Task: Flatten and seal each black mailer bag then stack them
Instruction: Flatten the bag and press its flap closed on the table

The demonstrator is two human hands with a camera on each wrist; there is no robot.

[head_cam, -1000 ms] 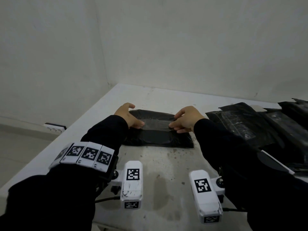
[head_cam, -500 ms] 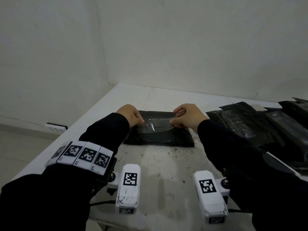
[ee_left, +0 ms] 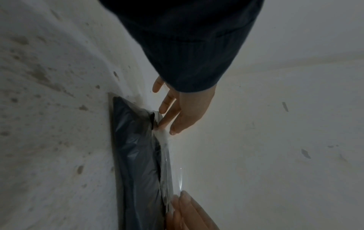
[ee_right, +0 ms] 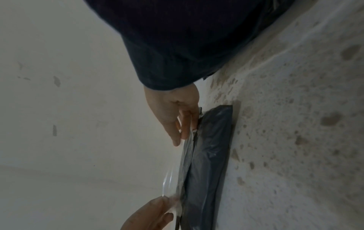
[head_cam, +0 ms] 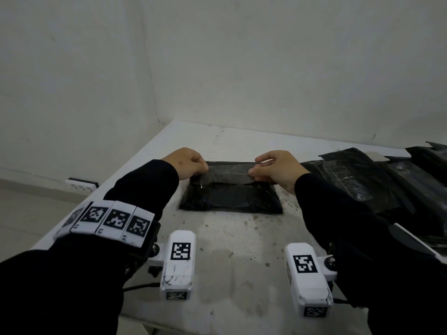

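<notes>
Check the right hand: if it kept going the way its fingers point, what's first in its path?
The right hand points across the mailer bag along the flap it pinches, toward the left hand at the other end. Likely the left hand first, though depth is uncertain.

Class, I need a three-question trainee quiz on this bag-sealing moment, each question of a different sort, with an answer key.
1. True or false: both hands pinch the flap of the black mailer bag.
2. Multiple choice: the pile of other black bags lies (A) beside the left hand, (B) beside the right hand, (C) on the floor.
3. Fill in: the bag being worked on rests on the ____.

Key:
1. True: each hand holds one end of the flap, raised off the bag.
2. B.
3. Table.
</notes>
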